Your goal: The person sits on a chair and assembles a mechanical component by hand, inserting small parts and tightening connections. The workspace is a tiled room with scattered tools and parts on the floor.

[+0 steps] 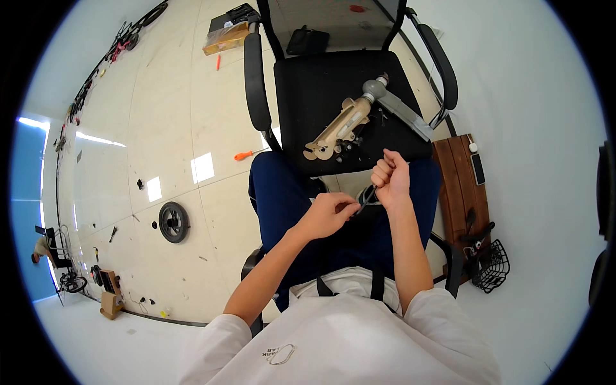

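I sit with my knees toward a black office chair (321,96). My right hand (391,176) is closed in a fist around the handle of a dark tool (367,196) that points down toward my lap. My left hand (330,213) pinches the tool's lower end with its fingertips; what sits at the tip is too small to tell. On the chair seat lies a beige and grey mechanical assembly (350,122) with a grey tube, and several small dark parts (350,147) beside it.
An orange screwdriver (244,155) and a black wheel (173,222) lie on the tiled floor to my left. A wooden bench (459,186) with a phone stands at right, a black wire basket (491,266) near it. A cardboard box (226,35) sits far back.
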The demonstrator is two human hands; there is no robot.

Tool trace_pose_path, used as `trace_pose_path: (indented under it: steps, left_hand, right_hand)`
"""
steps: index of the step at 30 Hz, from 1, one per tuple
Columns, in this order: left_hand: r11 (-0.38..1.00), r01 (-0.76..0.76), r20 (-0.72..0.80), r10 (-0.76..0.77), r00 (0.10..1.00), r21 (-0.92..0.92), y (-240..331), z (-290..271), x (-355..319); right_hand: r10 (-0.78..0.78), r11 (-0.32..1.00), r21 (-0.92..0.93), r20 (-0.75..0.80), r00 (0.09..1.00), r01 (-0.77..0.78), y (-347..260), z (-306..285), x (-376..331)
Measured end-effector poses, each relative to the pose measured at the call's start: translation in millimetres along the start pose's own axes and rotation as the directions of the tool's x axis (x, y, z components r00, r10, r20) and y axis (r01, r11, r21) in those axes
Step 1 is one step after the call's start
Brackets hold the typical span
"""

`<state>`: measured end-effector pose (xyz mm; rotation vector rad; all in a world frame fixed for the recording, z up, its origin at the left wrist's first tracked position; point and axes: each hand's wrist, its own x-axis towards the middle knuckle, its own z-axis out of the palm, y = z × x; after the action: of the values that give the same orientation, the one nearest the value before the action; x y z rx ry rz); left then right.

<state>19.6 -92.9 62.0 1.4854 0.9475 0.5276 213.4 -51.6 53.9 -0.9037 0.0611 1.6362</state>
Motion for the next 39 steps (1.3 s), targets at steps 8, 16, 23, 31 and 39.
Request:
trace_pose_path:
  steps: [8, 16, 23, 31, 39]
  left_hand:
    - [0.963, 0.02, -0.134, -0.058, 0.989, -0.269, 2.9, 9.4, 7.1]
    - [0.942, -0.275, -0.361, 0.329, 0.873, 0.194, 9.5, 24.3, 6.3]
    - [0.944, -0.102, -0.248, 0.185, 0.951, 0.314, 10.7, 4.1, 4.0]
    - [0.954, -0.037, -0.287, 0.126, 0.95, 0.298, 6.7, -7.8, 6.1]
    - [0.958, -0.055, -0.256, 0.131, 0.958, 0.282, 6.8, -7.3, 14.0]
  right_hand:
    - [0.019, 0.975, 0.22, -0.009, 1.0, -0.017, -0.6, -6.9, -9.7]
    - [-0.007, 0.971, -0.237, 0.131, 0.991, 0.038, 47.8, -6.1, -21.7]
    - [-0.339, -0.164, -0.9, 0.436, 0.834, 0.404, 20.4, 7.3, 3.6]
    - [-0.181, -0.395, -0.858, 0.423, 0.888, 0.329, 12.5, 26.3, 17.5]
    - [0.131, -0.657, -0.7, 0.26, 0.957, 0.28, -8.4, 81.2, 46.5]
